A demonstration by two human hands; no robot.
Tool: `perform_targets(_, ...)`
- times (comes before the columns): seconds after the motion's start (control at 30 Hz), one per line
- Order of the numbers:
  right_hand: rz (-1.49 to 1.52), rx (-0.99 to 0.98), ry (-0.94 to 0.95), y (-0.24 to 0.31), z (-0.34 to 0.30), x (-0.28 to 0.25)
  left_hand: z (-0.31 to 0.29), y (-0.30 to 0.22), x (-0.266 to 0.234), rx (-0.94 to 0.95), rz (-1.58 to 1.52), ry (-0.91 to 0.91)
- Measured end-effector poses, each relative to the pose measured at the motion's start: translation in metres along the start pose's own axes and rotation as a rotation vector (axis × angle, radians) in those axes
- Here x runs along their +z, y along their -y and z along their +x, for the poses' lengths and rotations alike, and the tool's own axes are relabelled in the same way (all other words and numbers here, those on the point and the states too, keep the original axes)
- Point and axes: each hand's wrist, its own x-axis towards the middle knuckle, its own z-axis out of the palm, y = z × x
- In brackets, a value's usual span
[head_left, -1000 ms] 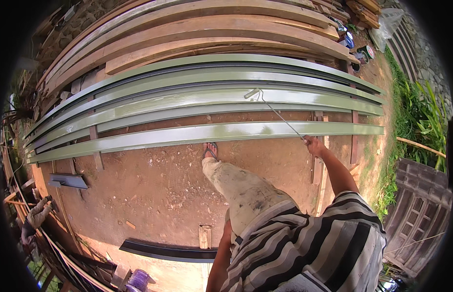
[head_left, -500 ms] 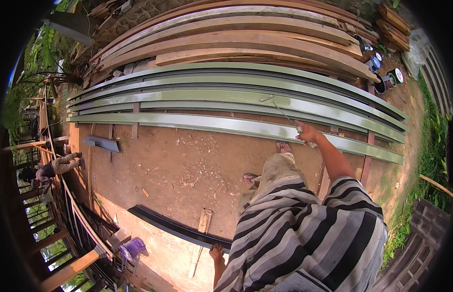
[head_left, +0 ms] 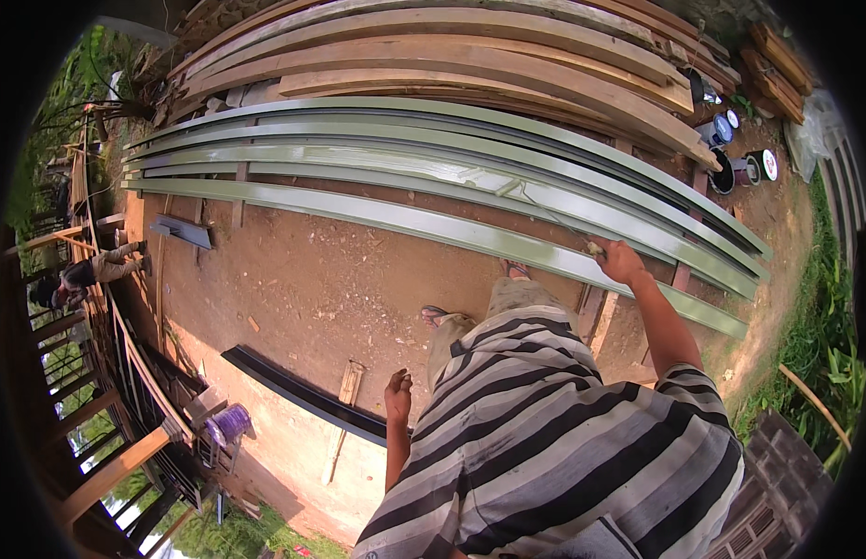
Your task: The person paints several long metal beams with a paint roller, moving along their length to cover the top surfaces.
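My right hand (head_left: 622,263) is closed round the handle of a paint roller (head_left: 565,224). Its thin wire frame reaches to the far left, and its head lies on one of the long green-painted metal beams (head_left: 433,170). Wet-looking, glossy streaks show on that beam near the roller. Beneath my right hand runs the nearest green beam (head_left: 386,220). My left hand (head_left: 398,395) hangs low beside my striped shirt, fingers curled in; whether anything small sits in them I cannot make out. It is near a dark metal channel (head_left: 293,391) on the ground.
Long timber planks (head_left: 433,58) are stacked beyond the beams. Paint cans (head_left: 766,165) stand at the far right. A short grey metal piece (head_left: 182,230) and a wooden strip (head_left: 345,410) lie on the dirt. At left are a purple roll (head_left: 228,425) and another person (head_left: 93,272).
My right hand has shifted right and slightly down with the paint roller, whose head remains on the beam. My left hand has risen beside my shirt. The view has shifted a little.
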Motion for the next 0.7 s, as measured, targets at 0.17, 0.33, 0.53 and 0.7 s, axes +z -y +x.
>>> perform_targets(0.17,0.027,0.047,0.125,-0.062,-0.038,-0.080,0.011,-0.092,0.023,0.163,-0.006,-0.010)
perform_targets(0.33,-0.068,-0.006,0.139,-0.098,-0.011,-0.070,-0.001,-0.069,0.041,0.059,-0.010,-0.026)
perform_targets(0.53,-0.251,-0.154,0.116,-0.030,0.078,-0.048,-0.053,0.063,0.046,-0.291,-0.220,-0.164)
perform_targets(0.7,-0.266,-0.225,0.151,-0.014,0.107,-0.078,-0.106,0.127,0.046,-0.295,-0.098,-0.114)
